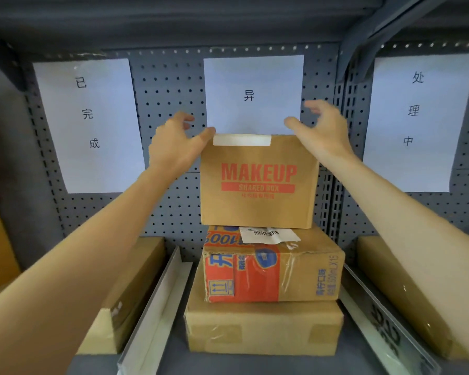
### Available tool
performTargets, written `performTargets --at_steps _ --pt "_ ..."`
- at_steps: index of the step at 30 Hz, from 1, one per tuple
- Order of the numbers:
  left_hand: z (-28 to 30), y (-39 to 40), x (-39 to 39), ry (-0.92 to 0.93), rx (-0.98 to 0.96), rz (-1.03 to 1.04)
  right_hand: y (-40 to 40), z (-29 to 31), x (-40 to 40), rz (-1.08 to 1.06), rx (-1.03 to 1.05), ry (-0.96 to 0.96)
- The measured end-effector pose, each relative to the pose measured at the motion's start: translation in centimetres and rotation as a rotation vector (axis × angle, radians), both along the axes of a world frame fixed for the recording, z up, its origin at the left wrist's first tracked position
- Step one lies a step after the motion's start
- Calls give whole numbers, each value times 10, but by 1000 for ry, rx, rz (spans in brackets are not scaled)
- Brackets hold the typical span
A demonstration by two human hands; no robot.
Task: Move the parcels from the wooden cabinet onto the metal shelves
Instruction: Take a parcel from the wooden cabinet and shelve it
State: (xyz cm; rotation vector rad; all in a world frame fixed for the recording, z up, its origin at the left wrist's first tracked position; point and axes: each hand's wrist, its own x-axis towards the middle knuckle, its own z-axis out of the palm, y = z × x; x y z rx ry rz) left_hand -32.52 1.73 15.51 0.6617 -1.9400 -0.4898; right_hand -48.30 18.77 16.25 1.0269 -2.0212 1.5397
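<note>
A brown parcel printed "MAKEUP SHARED BOX" [259, 185] stands upright on top of a two-box stack in the middle bay of the grey metal shelf [173, 361]. Under it lies an orange-printed taped carton [274, 269], and below that a plain brown box [263, 328]. My left hand [173, 143] is at the parcel's top left corner, thumb touching the edge and fingers loosely spread. Just off the top right corner, my right hand [322, 131] hovers with spread fingers, holding nothing.
A long brown box [125, 299] lies in the left bay and another [398, 293] in the right bay. A white divider [157, 301] and a clear divider [377, 315] separate the bays. Three paper signs hang on the pegboard back [168, 87].
</note>
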Motion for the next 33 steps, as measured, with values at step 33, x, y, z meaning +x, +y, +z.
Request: performTargets --at_steps 33 --pt "-84 -115 667 -450 -305 719 -240 -75 634 331 353 580"
